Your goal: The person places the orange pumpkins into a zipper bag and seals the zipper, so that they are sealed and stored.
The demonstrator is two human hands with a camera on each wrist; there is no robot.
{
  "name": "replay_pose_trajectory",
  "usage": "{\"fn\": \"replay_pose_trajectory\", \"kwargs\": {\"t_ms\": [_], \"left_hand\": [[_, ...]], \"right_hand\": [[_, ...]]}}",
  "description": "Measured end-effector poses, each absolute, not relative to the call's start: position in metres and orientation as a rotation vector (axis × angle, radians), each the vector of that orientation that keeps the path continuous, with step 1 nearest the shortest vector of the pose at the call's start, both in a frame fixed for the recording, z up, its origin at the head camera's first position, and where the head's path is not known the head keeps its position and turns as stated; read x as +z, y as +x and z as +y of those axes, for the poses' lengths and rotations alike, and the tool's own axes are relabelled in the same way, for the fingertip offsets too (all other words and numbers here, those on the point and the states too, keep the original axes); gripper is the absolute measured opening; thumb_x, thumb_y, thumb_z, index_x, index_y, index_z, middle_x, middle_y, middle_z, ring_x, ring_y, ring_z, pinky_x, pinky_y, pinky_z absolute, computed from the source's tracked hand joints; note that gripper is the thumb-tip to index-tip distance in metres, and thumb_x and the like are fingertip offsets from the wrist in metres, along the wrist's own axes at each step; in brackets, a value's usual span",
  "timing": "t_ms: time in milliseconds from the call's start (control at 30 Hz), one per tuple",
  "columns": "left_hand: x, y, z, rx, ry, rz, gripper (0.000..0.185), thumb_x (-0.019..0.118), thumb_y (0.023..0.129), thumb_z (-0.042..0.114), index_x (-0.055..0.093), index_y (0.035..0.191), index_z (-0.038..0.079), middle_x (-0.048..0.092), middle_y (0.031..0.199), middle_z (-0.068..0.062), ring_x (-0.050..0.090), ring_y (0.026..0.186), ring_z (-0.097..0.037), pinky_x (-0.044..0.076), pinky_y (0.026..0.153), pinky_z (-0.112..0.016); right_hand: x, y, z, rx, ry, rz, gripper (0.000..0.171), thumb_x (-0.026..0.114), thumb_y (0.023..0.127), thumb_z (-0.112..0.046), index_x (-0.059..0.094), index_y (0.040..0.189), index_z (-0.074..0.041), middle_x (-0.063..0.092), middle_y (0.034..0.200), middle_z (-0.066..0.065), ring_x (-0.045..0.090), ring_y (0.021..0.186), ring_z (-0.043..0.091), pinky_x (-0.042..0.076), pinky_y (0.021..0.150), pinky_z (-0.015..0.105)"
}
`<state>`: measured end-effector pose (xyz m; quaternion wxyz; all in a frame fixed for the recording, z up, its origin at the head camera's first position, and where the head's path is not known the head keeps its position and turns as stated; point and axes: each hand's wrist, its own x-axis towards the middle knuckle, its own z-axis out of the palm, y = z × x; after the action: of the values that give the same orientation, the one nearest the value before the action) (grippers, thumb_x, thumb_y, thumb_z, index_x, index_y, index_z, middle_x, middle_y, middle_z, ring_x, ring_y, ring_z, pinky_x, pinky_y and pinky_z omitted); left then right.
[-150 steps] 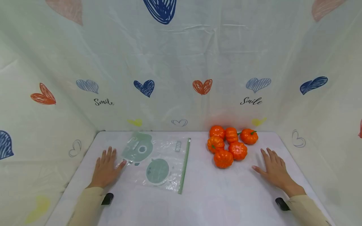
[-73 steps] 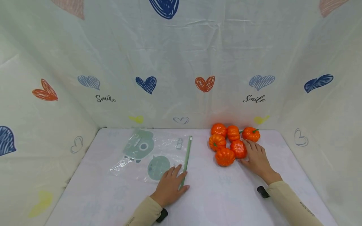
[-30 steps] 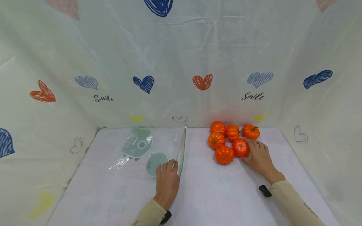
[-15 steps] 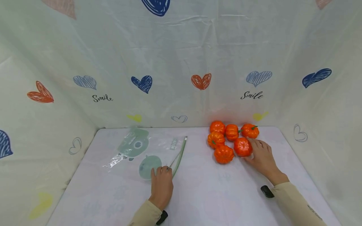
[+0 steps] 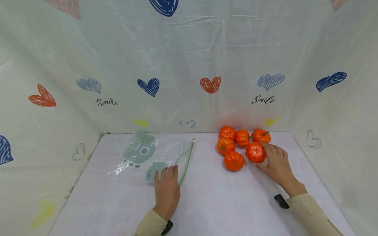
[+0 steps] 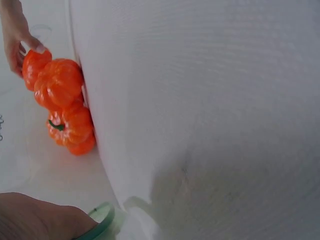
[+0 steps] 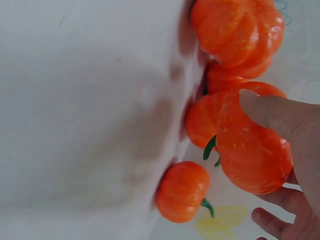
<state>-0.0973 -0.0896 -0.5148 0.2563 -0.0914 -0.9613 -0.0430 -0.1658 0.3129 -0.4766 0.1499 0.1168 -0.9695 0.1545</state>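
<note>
My left hand (image 5: 166, 191) pinches the edge of a clear zip bag (image 5: 139, 150) near its green zip strip (image 5: 188, 162). The bag lies on the table with green cartoon prints, and its mouth stands parted. In the left wrist view, the strip curves beside my thumb (image 6: 42, 217); the other fingers are hidden there. My right hand (image 5: 277, 165) grips a small orange pumpkin (image 5: 255, 152), thumb (image 7: 265, 112) on one side and fingers partly hidden behind. Whether this pumpkin touches the table I cannot tell.
Several more orange pumpkins cluster left of and behind the held one, including a front pumpkin (image 5: 234, 161) and a back right one (image 5: 261, 136) with a green stem. A white table (image 5: 212, 203) lies beneath, with a heart-printed curtain (image 5: 183, 65) behind it.
From beside the bag, my left hand has moved to its zip end and raised the edge, parting the mouth. My right hand has reached the pumpkins, gripped one and shifted it slightly right.
</note>
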Motion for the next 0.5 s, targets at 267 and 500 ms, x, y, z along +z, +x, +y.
{"fn": "replay_pose_trajectory", "kwargs": {"t_ms": [267,500], "left_hand": [[-0.514,-0.101,-0.093,-0.112,-0.258,-2.528,0.069,0.091,0.066,0.0,0.07,0.132,0.001,0.068,0.118,-0.013,0.061,0.116,-0.037,0.045,0.103,-0.065],[-0.514,-0.104,-0.094,-0.1,-0.281,-2.479,0.066,0.09,0.065,-0.002,0.072,0.128,0.0,0.069,0.113,-0.013,0.062,0.113,-0.037,0.045,0.102,-0.064]], "right_hand": [[-0.456,-0.158,0.298,0.444,0.355,-2.752,0.091,0.096,0.072,-0.014,0.047,0.145,0.01,0.053,0.134,0.034,0.04,0.127,0.055,0.028,0.106,0.074],[-0.443,-0.151,0.278,0.464,0.413,-2.72,0.093,0.098,0.069,-0.012,0.049,0.146,0.007,0.057,0.136,0.03,0.043,0.128,0.055,0.03,0.106,0.074]]}}
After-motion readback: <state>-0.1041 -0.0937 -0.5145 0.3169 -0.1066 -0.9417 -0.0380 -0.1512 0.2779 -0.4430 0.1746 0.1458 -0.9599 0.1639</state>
